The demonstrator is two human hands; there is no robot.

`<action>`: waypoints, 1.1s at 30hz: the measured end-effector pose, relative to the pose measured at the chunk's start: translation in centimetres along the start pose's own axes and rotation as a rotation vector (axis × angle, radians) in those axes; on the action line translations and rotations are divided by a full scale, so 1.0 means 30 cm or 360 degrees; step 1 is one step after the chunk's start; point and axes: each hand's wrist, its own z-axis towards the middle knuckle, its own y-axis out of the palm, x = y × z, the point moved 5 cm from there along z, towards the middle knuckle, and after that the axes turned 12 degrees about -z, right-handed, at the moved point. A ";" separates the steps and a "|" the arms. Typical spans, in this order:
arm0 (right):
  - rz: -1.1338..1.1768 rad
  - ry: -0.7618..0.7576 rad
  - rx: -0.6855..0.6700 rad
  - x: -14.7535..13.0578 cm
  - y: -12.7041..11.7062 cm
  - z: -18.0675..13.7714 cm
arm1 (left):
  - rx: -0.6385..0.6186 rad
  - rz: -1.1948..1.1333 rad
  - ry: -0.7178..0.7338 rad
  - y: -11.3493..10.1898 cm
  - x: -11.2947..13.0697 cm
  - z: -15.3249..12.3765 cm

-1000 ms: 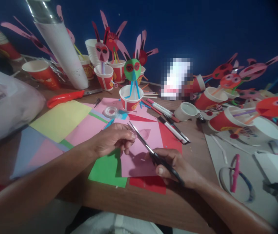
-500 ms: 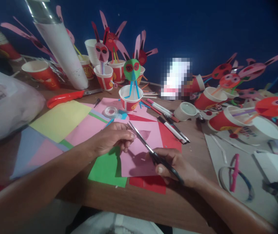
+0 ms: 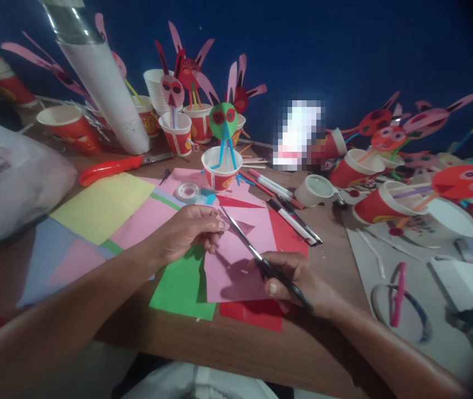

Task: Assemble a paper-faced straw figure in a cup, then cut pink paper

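Note:
My left hand (image 3: pixel 197 230) is closed, pinching a small piece of pink paper (image 3: pixel 243 228) between thumb and fingertips. In my right hand (image 3: pixel 292 280) is a pair of scissors (image 3: pixel 242 238) with black handles, its fingers wrapped round them. The blades point up and left across the small pink piece, close to the left fingertips. Below both hands lies a larger pink sheet (image 3: pixel 236 277), over a green sheet (image 3: pixel 182 291) and a red sheet (image 3: pixel 253 317). How much of the small piece sits inside the left fingers is hidden.
Behind the hands stands a paper cup (image 3: pixel 221 176) with a green paper rabbit head (image 3: pixel 224 121). Red-handled scissors (image 3: pixel 112 167), a tape roll (image 3: pixel 187 191), several markers (image 3: pixel 290 221) and a white tumbler (image 3: pixel 103 94) lie or stand around. More rabbit cups (image 3: pixel 371 202) are at right.
The small pink piece has turned between the left fingers, and its drawn curve no longer shows. The left hand shifted slightly left; the scissors stay nearly in place.

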 end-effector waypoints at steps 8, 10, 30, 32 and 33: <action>0.0001 -0.0018 -0.0009 -0.003 0.004 -0.002 | 0.0001 0.0070 0.0013 0.005 -0.001 -0.002; 0.0004 -0.0021 -0.0025 -0.004 0.006 -0.002 | -0.0006 0.0069 0.0005 0.005 -0.001 -0.002; 0.0044 -0.0018 -0.0030 0.007 0.005 -0.006 | -0.0038 0.0040 0.0013 0.001 -0.001 -0.001; 0.0056 -0.0026 -0.0028 0.012 0.006 -0.007 | -0.0024 0.0026 0.0007 -0.002 -0.001 -0.001; 0.0060 -0.0035 -0.0029 0.014 0.006 -0.008 | -0.0023 0.0019 0.0002 -0.002 0.000 -0.002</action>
